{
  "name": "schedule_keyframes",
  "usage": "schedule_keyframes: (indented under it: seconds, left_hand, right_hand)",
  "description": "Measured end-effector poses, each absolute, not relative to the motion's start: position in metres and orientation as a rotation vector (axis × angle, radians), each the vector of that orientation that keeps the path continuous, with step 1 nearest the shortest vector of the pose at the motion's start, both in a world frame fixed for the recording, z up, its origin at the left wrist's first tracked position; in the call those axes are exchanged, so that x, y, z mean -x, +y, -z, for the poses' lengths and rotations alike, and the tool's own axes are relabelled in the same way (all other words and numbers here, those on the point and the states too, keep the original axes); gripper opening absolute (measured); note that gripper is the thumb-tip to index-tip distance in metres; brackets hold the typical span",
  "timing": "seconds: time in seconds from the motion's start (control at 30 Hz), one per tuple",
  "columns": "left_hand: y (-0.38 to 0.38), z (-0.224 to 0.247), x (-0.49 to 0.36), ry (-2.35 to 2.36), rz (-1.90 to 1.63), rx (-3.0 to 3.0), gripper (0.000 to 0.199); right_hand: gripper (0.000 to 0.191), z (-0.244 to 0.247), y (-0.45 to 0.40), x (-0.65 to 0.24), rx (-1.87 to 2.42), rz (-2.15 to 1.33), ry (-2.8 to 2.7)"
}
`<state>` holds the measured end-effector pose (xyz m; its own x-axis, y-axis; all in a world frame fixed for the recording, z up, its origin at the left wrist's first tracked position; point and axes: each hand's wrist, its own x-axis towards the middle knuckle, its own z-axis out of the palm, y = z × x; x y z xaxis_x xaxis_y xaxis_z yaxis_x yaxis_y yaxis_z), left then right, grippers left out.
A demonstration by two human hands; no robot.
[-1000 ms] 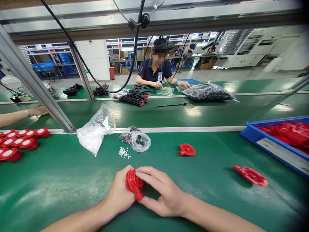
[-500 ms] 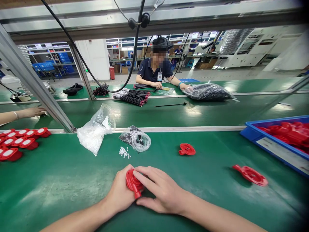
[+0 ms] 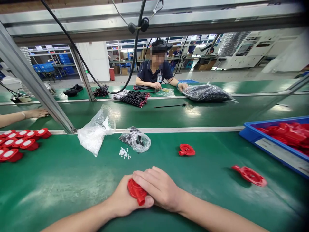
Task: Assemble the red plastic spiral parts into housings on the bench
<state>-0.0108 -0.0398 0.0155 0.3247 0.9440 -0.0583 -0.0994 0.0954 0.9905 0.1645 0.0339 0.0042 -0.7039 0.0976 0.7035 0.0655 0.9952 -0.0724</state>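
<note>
A red plastic housing (image 3: 136, 190), round with a short spout pointing towards me, is gripped in my left hand (image 3: 120, 198). My right hand (image 3: 162, 190) lies over its right side, fingers closed and pressing on its top; the fingers hide part of it. Beyond my hands on the green surface is a small pile of white plastic bits (image 3: 125, 153). A similar red part (image 3: 186, 149) lies further off to the right, and another red part (image 3: 251, 175) is nearer on the far right.
A blue bin (image 3: 281, 151) of red parts stands at right. Behind the pile lie a bag of white bits (image 3: 91, 138) and a bag with black pieces (image 3: 135, 138). Red parts with white discs (image 3: 29, 144) line the left. A co-worker (image 3: 154, 72) sits opposite; another person's hand (image 3: 37, 113) reaches in.
My right fingers have closed further over the red housing, where they were more spread before. Both hands and the housing have shifted slightly towards me and right.
</note>
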Motion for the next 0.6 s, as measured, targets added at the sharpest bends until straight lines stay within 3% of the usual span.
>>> schedule_keyframes:
  seconds: [0.13, 0.23, 0.4, 0.6]
  left_hand:
    - [-0.042, -0.017, 0.009, 1.030, -1.015, -1.231, 0.015]
    - [-0.044, -0.014, 0.008, 1.115, -1.028, -1.277, 0.019]
    - [-0.045, -0.001, 0.005, 1.386, -1.056, -1.360, 0.018]
    - [-0.044, 0.008, 0.007, 1.433, -1.125, -1.413, 0.024]
  right_hand:
    - [0.076, -0.008, 0.036, -0.164, -0.036, -0.485, -2.340]
    - [0.063, -0.010, 0.032, -0.164, -0.003, -0.715, -2.236]
    - [0.052, 0.000, 0.019, -0.161, 0.177, -0.574, -2.146]
    - [0.070, 0.012, 0.016, -0.158, 0.212, -0.497, -2.070]
